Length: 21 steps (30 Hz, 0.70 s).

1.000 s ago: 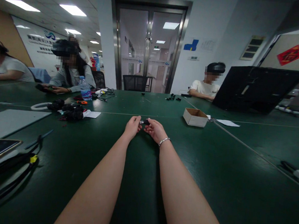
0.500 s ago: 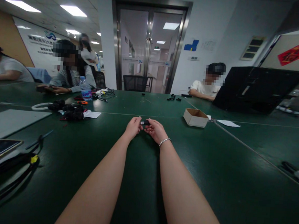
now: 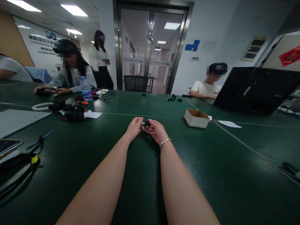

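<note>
Above the green table, both my hands meet at a small black piece with a silvery end; it is too small to tell its exact kind. My right hand, with a silver bangle on its wrist, pinches the black end between thumb and fingers. At the silvery end on the left, the fingers of my left hand are closed, and they hide part of it.
An open cardboard box stands right of my hands. Left lie black cable bundles, a water bottle, a phone and a black strap. Several small black parts lie farther off. Co-workers sit across the table.
My hands stay almost in place; the black piece has turned slightly and more of its silvery end shows. A standing person at the back left has moved right, towards the door.
</note>
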{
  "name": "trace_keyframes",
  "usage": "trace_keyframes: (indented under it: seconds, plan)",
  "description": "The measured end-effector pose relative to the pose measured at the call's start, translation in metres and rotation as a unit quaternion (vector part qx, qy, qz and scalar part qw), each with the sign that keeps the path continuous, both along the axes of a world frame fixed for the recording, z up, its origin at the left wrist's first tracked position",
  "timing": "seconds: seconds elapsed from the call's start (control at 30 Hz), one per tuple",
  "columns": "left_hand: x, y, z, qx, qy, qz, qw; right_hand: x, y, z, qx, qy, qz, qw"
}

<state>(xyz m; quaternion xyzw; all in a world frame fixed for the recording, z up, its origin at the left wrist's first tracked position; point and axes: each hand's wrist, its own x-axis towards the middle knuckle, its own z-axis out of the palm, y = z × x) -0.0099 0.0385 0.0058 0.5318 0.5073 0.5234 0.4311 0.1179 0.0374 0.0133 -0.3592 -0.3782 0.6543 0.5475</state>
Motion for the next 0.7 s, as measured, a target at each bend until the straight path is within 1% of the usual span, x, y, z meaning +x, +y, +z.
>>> trace_keyframes:
  seconds: [0.07, 0.17, 0.3, 0.43, 0.6, 0.7]
  plan:
    - [0.0009, -0.0016, 0.0016, -0.002, 0.002, -0.012, 1.0, 0.0001, 0.001, -0.0012, 0.002, 0.001, -0.002, 1.0]
    - [0.0017, -0.0029, 0.0027, 0.006, 0.003, 0.0, 1.0, 0.0, 0.0016, -0.0019, 0.005, 0.004, -0.003, 1.0]
    - [0.0014, -0.0014, 0.0008, 0.009, 0.004, -0.005, 1.0, -0.0007, 0.0007, -0.0009, 0.006, -0.005, 0.005, 1.0]
    - [0.0014, -0.0013, 0.0012, 0.011, -0.001, 0.007, 1.0, -0.0009, 0.0002, -0.0002, 0.001, -0.005, -0.001, 1.0]
    - [0.0019, -0.0026, 0.0036, 0.001, -0.014, -0.014, 1.0, -0.0005, 0.0008, -0.0012, 0.013, -0.013, 0.022, 1.0]
    - [0.0013, -0.0017, 0.0029, -0.001, -0.014, 0.004, 1.0, -0.0005, 0.0007, -0.0014, 0.016, -0.013, 0.023, 1.0]
